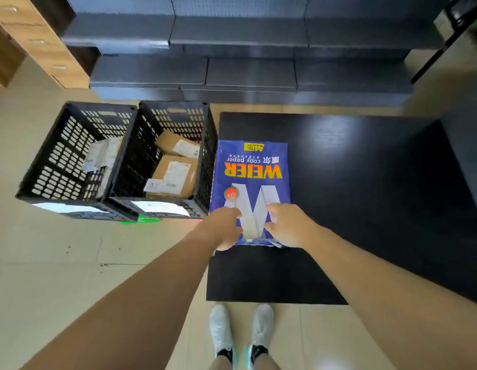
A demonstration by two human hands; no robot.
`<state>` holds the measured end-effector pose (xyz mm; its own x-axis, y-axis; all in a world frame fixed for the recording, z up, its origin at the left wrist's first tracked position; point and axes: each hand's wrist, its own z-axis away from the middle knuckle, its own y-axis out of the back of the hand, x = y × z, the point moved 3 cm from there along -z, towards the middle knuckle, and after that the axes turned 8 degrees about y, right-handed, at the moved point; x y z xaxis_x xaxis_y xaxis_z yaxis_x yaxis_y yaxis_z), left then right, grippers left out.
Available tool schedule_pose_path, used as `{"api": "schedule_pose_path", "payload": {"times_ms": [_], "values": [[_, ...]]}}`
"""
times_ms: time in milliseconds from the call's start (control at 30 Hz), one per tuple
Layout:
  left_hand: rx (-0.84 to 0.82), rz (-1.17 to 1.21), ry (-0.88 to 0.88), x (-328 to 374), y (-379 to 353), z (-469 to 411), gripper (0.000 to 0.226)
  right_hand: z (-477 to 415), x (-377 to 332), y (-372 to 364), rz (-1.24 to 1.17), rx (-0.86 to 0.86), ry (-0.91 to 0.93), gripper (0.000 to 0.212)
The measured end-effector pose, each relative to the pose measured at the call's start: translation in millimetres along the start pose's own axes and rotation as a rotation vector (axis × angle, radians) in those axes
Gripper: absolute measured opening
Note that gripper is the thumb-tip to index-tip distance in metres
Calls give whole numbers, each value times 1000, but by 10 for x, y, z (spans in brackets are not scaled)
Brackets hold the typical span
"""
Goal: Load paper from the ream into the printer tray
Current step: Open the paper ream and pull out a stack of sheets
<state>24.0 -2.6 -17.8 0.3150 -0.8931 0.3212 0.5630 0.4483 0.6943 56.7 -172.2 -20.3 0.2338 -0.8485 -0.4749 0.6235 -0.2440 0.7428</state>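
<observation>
A blue ream of copy paper (252, 172) with orange lettering lies flat on the left part of a black table (365, 182). My left hand (225, 227) rests on the ream's near left corner, fingers curled over its edge. On the near right corner sits my right hand (288, 225), its fingers bent against the wrapper. Crumpled wrapper shows at the near end between the hands. No printer or tray is in view.
Two black plastic crates (72, 156) (205, 145) stand on the floor left of the table, holding cardboard parcels (176, 172) and papers. Dark grey stacked boxes (248, 49) line the back. A wooden drawer cabinet (32, 41) is far left. My shoes (240, 332) are at the table's near edge.
</observation>
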Motion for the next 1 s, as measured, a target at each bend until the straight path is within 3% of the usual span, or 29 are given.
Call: {"api": "schedule_pose_path", "payload": {"times_ms": [233,667,1000], "values": [[35,69,9,-145,-322,-195,47,-44,120,-376,-36,95,-77,45],[215,42,-56,-151,-500,-328,40,-120,168,-651,-23,383,-66,19],[286,76,-78,-155,-544,-308,38,-210,135,-729,-71,391,-102,10]]}}
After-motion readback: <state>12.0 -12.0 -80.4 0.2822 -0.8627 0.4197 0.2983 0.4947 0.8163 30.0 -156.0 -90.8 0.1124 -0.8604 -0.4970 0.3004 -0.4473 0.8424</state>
